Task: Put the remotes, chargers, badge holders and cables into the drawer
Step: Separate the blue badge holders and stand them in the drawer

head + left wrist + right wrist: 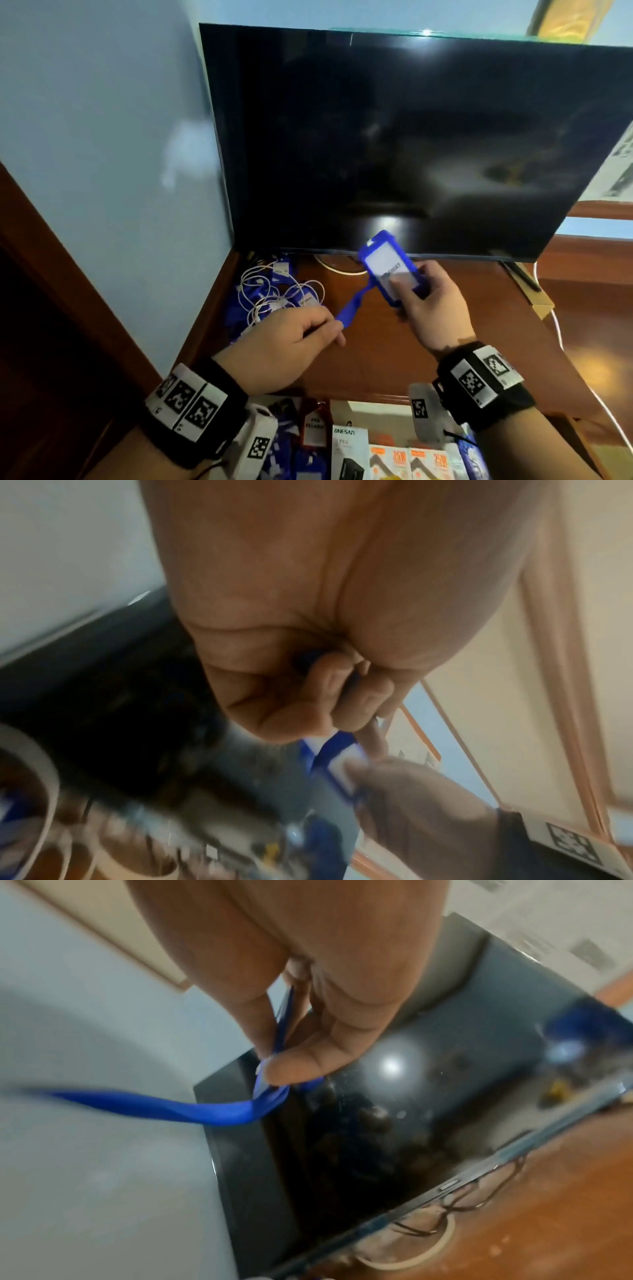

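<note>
My right hand (424,298) holds a blue badge holder (388,265) with a white card, lifted above the wooden top in front of the TV. Its blue lanyard (352,305) runs down-left into my left hand (308,329), whose fingers are curled round the strap. In the right wrist view thumb and fingers pinch the holder's edge (282,1031) and the lanyard (192,1110) trails left. The left wrist view shows the strap (337,742) leaving my fist. More blue badge holders and white cables (274,294) lie tangled at the back left corner. The open drawer (373,404) is below my wrists.
A large black TV (411,137) stands at the back of the wooden cabinet top (462,359). The drawer holds charger boxes (407,462), a black-and-white box (349,452) and badge holders (301,459). A wall closes the left side. A white cable (555,325) runs down the right.
</note>
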`<state>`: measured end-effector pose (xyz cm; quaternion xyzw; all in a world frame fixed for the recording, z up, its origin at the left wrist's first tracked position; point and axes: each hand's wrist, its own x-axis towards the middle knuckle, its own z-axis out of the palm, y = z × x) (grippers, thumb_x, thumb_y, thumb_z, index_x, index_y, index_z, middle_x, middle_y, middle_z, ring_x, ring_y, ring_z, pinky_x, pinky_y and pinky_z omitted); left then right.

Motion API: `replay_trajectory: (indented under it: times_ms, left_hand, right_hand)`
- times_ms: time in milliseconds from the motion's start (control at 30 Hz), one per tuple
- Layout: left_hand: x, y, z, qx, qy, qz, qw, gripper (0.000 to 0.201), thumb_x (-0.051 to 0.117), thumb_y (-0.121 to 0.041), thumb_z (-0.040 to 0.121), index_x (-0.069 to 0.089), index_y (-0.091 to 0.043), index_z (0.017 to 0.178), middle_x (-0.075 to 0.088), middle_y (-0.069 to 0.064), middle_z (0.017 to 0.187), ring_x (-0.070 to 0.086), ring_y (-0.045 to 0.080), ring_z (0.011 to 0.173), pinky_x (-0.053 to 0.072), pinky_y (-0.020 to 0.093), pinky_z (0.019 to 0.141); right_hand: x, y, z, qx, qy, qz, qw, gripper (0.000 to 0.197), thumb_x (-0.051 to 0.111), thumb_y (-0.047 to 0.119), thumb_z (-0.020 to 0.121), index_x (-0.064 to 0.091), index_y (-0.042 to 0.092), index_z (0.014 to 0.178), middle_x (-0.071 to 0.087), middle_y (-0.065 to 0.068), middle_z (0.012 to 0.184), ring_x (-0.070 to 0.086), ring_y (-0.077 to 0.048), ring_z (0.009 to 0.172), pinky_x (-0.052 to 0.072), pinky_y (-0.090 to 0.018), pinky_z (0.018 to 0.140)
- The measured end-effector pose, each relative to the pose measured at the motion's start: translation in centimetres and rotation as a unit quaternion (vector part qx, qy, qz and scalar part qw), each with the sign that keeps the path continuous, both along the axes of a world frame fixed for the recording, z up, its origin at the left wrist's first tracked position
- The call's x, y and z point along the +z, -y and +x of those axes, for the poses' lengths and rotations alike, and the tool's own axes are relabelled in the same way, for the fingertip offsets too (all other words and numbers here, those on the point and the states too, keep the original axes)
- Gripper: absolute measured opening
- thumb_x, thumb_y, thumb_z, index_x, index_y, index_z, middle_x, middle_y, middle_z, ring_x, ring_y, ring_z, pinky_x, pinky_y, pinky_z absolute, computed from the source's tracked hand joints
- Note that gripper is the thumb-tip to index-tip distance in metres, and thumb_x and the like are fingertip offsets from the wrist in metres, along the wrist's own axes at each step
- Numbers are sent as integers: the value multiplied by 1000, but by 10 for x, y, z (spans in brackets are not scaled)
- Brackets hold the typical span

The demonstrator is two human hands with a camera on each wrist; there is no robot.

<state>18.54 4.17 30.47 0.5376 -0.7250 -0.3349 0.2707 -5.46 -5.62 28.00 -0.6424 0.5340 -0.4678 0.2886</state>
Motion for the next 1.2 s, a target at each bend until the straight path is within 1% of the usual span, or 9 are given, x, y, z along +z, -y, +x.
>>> replay_trajectory:
  times_ms: [167, 267, 433, 567, 667, 867, 1000, 1133, 1200]
  left_hand:
    - [38, 1, 8, 16, 30, -116, 993, 20, 59, -43, 102, 74, -33, 94, 69, -10, 76, 66, 9, 71, 52, 29, 65]
    - [46, 16, 17, 62, 32, -137, 988, 16, 64, -41, 100, 75, -31, 92, 70, -10, 75, 66, 8, 70, 48, 17, 60]
    - [18, 52, 42, 131, 90, -84, 984, 22, 64, -47, 98, 74, -29, 91, 73, -7, 82, 67, 4, 75, 53, 22, 68]
    - [-34, 53, 44, 100, 92, 33, 990, 28, 66, -46, 96, 73, -24, 83, 71, -1, 79, 62, 8, 68, 53, 36, 72]
    - [-66, 32, 32, 46, 96, 102, 989, 28, 65, -53, 95, 73, -30, 81, 68, -8, 72, 60, 6, 65, 51, 27, 66]
    - [-49, -6, 7, -23, 21, 74, 997, 23, 61, -42, 102, 68, -28, 84, 68, 6, 78, 60, 17, 68, 53, 43, 75]
    - [-1, 0, 8, -5, 53, -75, 996, 22, 60, -38, 102, 68, -25, 87, 64, -4, 77, 61, 11, 74, 48, 29, 68]
    - [11, 30, 18, 42, 97, -80, 991, 22, 66, -37, 99, 67, -22, 83, 59, -8, 67, 55, 3, 61, 39, 16, 58]
    - [1, 41, 31, 73, 104, -23, 992, 23, 68, -41, 97, 69, -22, 84, 62, -9, 66, 56, 2, 57, 42, 16, 56]
  right_hand:
    - [-28, -14, 3, 162, -229, 33, 959, 16, 72, 34, 92, 60, 43, 86, 67, 15, 79, 62, -1, 74, 43, -16, 64]
    - [-33, -34, 12, 291, -261, 66, 918, 23, 75, 31, 91, 61, 50, 88, 66, 19, 85, 62, 1, 83, 44, -16, 71]
    - [-25, -55, 13, 366, -61, 118, 921, 11, 81, 24, 86, 75, 27, 95, 71, 8, 88, 65, -8, 71, 52, -23, 66]
    - [-7, -49, 15, 261, 147, 51, 953, 14, 78, 11, 80, 74, 9, 93, 71, -8, 75, 63, -21, 59, 55, -31, 56]
    - [4, -33, 11, 166, 190, -8, 968, 12, 76, 10, 85, 70, 5, 95, 69, -16, 75, 61, -27, 57, 55, -39, 56]
    - [-30, 1, -5, 54, -39, -9, 998, 13, 75, 25, 91, 65, 27, 85, 65, 5, 67, 58, -14, 59, 46, -20, 58]
    - [-65, -19, 8, 154, -243, -9, 958, 4, 71, 30, 93, 70, 33, 94, 61, 15, 80, 61, -13, 78, 39, -17, 66]
    - [-67, -54, 26, 362, -210, 25, 908, 23, 72, 30, 93, 65, 51, 87, 56, 15, 83, 57, -4, 80, 44, -19, 75]
    - [-57, -57, 30, 368, -128, 57, 919, 32, 77, 22, 91, 67, 53, 88, 63, 12, 84, 62, -5, 79, 48, -17, 74]
